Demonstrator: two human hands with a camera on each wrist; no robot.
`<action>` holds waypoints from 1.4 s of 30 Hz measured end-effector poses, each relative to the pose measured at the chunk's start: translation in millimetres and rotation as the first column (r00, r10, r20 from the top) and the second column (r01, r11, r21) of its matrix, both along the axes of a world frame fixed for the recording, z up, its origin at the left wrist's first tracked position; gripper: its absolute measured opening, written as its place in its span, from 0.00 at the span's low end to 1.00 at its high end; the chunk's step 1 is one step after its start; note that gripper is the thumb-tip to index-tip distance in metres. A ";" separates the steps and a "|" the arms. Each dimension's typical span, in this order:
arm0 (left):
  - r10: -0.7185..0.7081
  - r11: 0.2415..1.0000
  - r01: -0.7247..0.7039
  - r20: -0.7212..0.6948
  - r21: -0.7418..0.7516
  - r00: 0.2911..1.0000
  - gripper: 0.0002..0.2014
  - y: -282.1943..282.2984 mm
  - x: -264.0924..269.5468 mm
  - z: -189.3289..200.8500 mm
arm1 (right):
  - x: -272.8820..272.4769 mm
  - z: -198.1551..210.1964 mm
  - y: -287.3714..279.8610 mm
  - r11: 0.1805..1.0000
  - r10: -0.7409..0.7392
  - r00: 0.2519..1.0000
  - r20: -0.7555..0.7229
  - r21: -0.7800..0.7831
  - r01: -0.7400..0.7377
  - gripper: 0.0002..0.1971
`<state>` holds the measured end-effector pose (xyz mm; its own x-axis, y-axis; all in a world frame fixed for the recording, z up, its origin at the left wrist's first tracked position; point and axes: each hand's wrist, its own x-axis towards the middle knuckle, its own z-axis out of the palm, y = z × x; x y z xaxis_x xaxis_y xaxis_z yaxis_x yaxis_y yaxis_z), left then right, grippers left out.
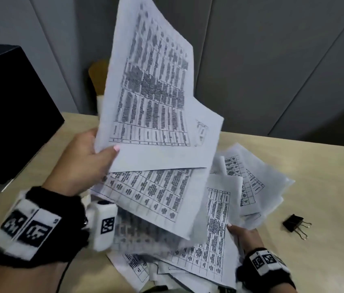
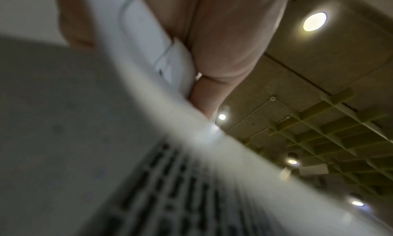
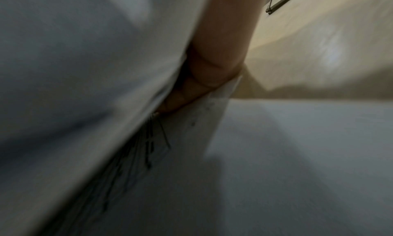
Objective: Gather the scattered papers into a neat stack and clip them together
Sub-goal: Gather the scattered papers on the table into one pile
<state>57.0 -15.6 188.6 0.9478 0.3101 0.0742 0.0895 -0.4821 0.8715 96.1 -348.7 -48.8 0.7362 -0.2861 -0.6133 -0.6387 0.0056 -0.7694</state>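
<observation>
My left hand (image 1: 91, 153) holds up a fanned bunch of printed sheets (image 1: 152, 98) above the table, thumb on top and fingers behind; the left wrist view shows those fingers (image 2: 225, 42) curled on the paper's edge (image 2: 170, 105). More printed papers (image 1: 219, 218) lie in a loose heap on the table below. My right hand (image 1: 244, 235) is at the heap's right side, fingers tucked in among the sheets; the right wrist view shows its fingers (image 3: 214, 58) slipped between papers (image 3: 85, 71). A black binder clip (image 1: 293, 224) lies on the table right of the heap.
A beige table (image 1: 325, 187) carries everything. A black box-like object (image 1: 12, 111) stands at the left rear. A grey panelled wall (image 1: 272, 60) rises behind, with a brown cardboard item (image 1: 98, 75) partly hidden by the raised sheets.
</observation>
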 end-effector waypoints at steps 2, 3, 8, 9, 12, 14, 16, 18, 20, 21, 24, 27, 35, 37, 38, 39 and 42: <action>0.008 0.996 -0.019 -0.132 -0.084 0.991 0.12 -10.2 13.9 -23.6 | -1.2 -0.8 2.3 1.000 -0.006 1.000 0.003 0.009 0.006 0.07; 0.009 0.992 -0.032 -0.182 -0.123 0.983 0.09 -14.0 21.3 -38.9 | -0.5 -2.9 2.3 1.000 -0.016 1.000 0.013 0.020 0.016 0.10; 0.039 0.967 -0.128 -0.369 -0.222 0.929 0.14 -30.4 39.9 -121.0 | -1.5 -9.6 -0.4 0.998 -0.024 0.999 0.033 0.065 0.022 0.19; 0.040 0.967 -0.135 -0.394 -0.218 0.918 0.15 -33.6 40.0 -136.3 | -1.8 -8.0 -0.5 0.997 -0.027 0.999 0.032 0.068 0.024 0.21; 0.040 0.978 -0.136 -0.496 -0.160 0.867 0.17 -38.1 35.4 -172.5 | -3.1 -7.9 -0.3 0.997 -0.027 0.998 0.057 0.080 0.022 0.18; 0.012 0.989 -0.089 -0.541 -0.116 0.841 0.19 -38.6 32.0 -187.6 | -5.7 -1.9 1.3 0.994 -0.015 0.998 0.057 0.112 0.008 0.13; -0.007 0.995 -0.045 -0.531 -0.085 0.847 0.21 -38.8 30.9 -195.1 | -7.7 5.9 4.3 0.984 -0.001 0.998 0.058 0.178 -0.009 0.10; 0.009 0.998 -0.037 -0.494 -0.046 0.870 0.21 -38.9 32.2 -195.9 | -5.6 8.0 5.6 0.972 0.009 0.998 0.059 0.233 -0.022 0.24; 0.037 0.999 -0.045 -0.443 -0.009 0.896 0.21 -38.7 36.9 -195.4 | -3.4 9.2 7.9 0.973 0.053 0.997 0.062 0.220 -0.066 0.38; 0.031 0.999 -0.039 -0.420 -0.011 0.907 0.21 -39.1 39.5 -195.6 | -3.3 14.1 9.8 0.976 0.058 0.997 0.056 0.207 -0.069 0.40; -0.086 0.996 0.064 -0.422 -0.066 0.903 0.21 -46.3 44.4 -197.6 | -3.6 16.3 10.5 0.980 0.053 0.996 0.065 0.189 -0.065 0.23; -0.182 0.982 0.140 -0.432 -0.127 0.884 0.22 -53.0 45.9 -204.1 | -2.0 10.0 6.3 0.996 0.042 0.998 0.047 0.074 -0.046 0.20; 0.161 0.986 -0.165 -0.330 0.017 0.930 0.26 -25.1 55.7 -213.2 | 3.1 -47.1 -16.6 1.000 0.005 1.000 -0.029 -0.005 -0.005 0.53; 0.338 0.941 -0.314 -0.355 0.125 0.872 0.30 -4.1 56.2 -216.3 | 2.7 -50.7 -19.0 1.000 -0.003 1.000 -0.023 0.016 0.003 0.55; 0.422 0.906 -0.382 -0.386 0.181 0.820 0.33 6.1 53.5 -217.7 | 0.9 -33.2 -12.4 1.000 -0.006 1.000 -0.022 0.020 0.007 0.45; 0.498 0.867 -0.439 -0.410 0.234 0.765 0.37 15.4 48.5 -218.0 | -2.1 -15.3 -5.0 1.000 0.003 1.000 -0.021 0.007 -0.003 0.31; 0.639 0.757 -0.601 -0.476 0.255 0.604 0.43 32.1 24.4 -216.4 | -4.8 0.8 -0.5 0.999 -0.016 1.000 0.011 0.034 0.016 0.19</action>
<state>81.4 16.6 -27.7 0.4246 0.8507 -0.3100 0.8005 -0.1928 0.5675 91.2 -349.2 -48.0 0.7388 -0.2773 -0.6142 -0.6293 0.0419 -0.7760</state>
